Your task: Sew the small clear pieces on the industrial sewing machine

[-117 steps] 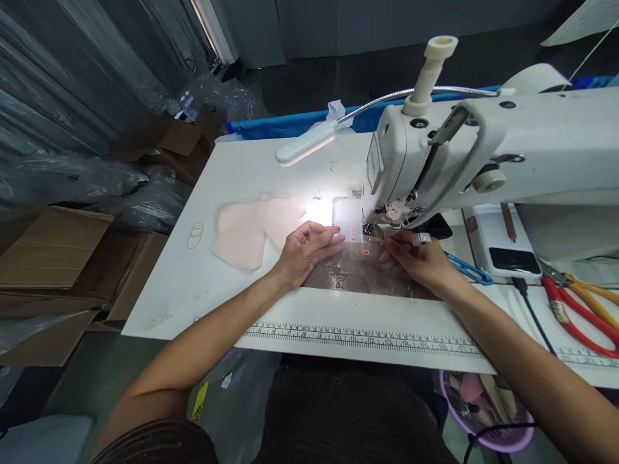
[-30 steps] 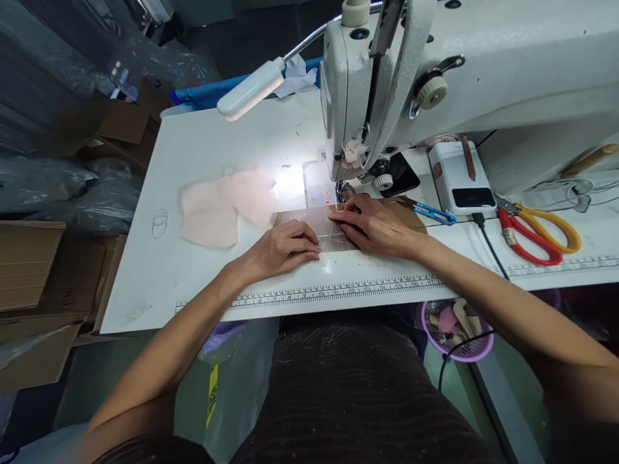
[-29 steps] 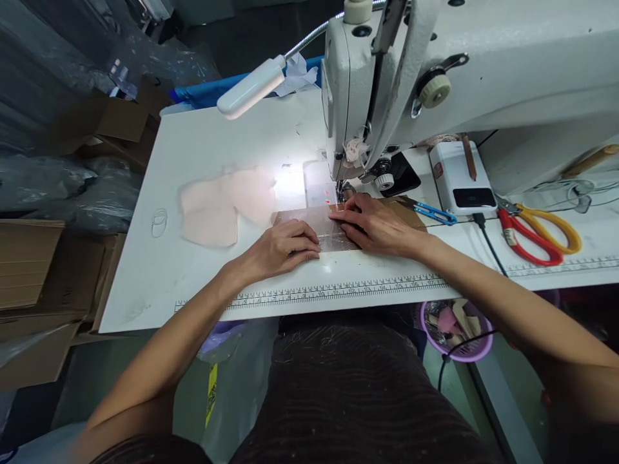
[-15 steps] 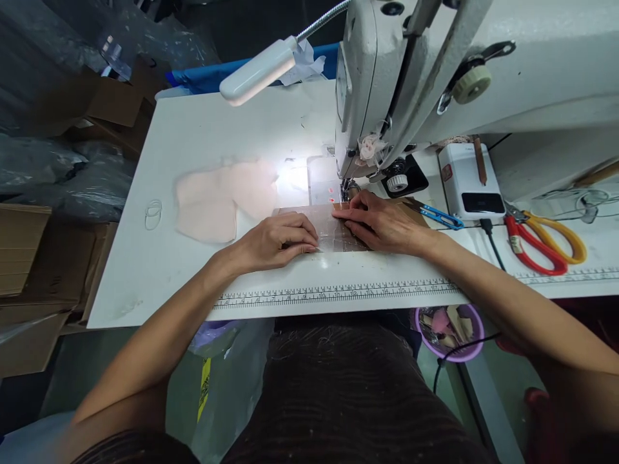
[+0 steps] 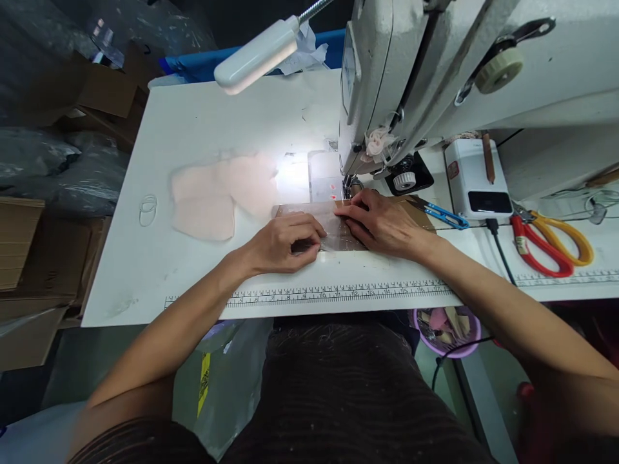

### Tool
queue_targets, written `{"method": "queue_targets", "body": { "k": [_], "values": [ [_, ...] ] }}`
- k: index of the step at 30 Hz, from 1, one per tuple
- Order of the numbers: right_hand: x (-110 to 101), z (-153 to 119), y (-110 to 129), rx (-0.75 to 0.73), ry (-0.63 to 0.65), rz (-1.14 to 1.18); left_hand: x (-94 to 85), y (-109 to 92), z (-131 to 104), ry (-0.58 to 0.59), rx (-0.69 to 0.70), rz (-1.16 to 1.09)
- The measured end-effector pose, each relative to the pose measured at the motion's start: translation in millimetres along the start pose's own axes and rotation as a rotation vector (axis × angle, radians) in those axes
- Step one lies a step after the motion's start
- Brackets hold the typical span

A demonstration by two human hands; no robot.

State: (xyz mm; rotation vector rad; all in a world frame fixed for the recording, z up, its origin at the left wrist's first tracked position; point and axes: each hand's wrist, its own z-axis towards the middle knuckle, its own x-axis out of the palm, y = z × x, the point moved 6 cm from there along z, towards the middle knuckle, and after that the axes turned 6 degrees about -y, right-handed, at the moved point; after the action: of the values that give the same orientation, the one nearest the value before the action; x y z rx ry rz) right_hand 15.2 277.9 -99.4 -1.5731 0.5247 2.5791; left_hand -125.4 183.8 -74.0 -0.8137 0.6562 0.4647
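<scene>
The sheet (image 5: 333, 227), clear film over brown, lies flat on the counter (image 5: 193, 270), just on the person's side of the machine's (image 5: 372, 71) foot. The left hand (image 5: 285, 243) has its grip curled at the sheet's left part, fingertips bent down to the film; whether they pinch it I cannot tell. The right hand (image 5: 382, 222) has its grip open, fingers spread and touching the sheet beside the foot. Pink pieces (image 5: 206, 200) lie left of the machine, under the lamp's (image 5: 256, 57) glow. Right of the machine's foot are the phone (image 5: 420, 177), blue snips (image 5: 447, 216), power bank (image 5: 476, 177) and scissors (image 5: 546, 245).
</scene>
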Motion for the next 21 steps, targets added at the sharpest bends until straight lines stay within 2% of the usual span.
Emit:
{"method": "queue_targets", "body": {
  "k": [3,5,8,10,14,18,21],
  "values": [
    [-1.1,-2.5,-1.2,0.013,-0.042,0.052,-7.2,-2.2,0.3,-0.093,0.105,0.076],
    [-2.0,-4.6,-3.0,0.017,-0.060,0.086,-5.4,-8.6,0.0,-0.120,0.186,0.201],
    [-1.3,-6.1,-3.4,-0.010,-0.049,0.087,5.7,-20.5,-1.9,-0.068,0.316,0.354],
    [0.3,-5.3,-1.5,-0.035,-0.028,0.054,11.7,-25.4,-3.5,-0.033,0.367,0.369],
    [1.8,-3.0,0.9,-0.015,-0.010,0.013,15.0,-23.4,-4.5,-0.029,0.329,0.307],
    [-1.9,-6.1,-2.2,0.039,-0.057,0.101,13.1,-15.9,-5.1,-0.060,0.270,0.222],
    [-3.1,-8.8,-2.5,-0.003,-0.072,0.133,10.1,-13.4,-5.3,-0.084,0.253,0.239]
  ]
}}
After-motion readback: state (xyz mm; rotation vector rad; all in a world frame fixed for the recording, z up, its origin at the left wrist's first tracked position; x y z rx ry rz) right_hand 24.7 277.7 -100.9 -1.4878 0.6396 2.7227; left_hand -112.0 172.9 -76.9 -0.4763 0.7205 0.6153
